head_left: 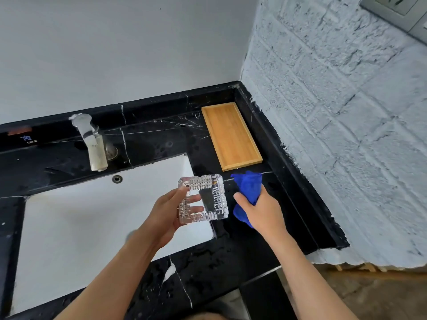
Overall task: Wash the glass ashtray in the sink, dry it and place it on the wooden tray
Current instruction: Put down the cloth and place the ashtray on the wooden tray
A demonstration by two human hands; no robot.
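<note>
My left hand (167, 212) holds the square glass ashtray (203, 198) by its left side, tilted up over the right end of the white sink (80, 215). Just to its right, my right hand (260, 210) grips a bunched blue cloth (248, 188) above the black counter, a small gap from the ashtray. The wooden tray (231, 135) lies bare on the counter in the far right corner, beyond the cloth.
A chrome tap (91, 142) stands behind the sink, with no water running. The black marble counter (161, 135) is wet in patches. A raised black ledge and a white brick wall (335, 135) close off the right side.
</note>
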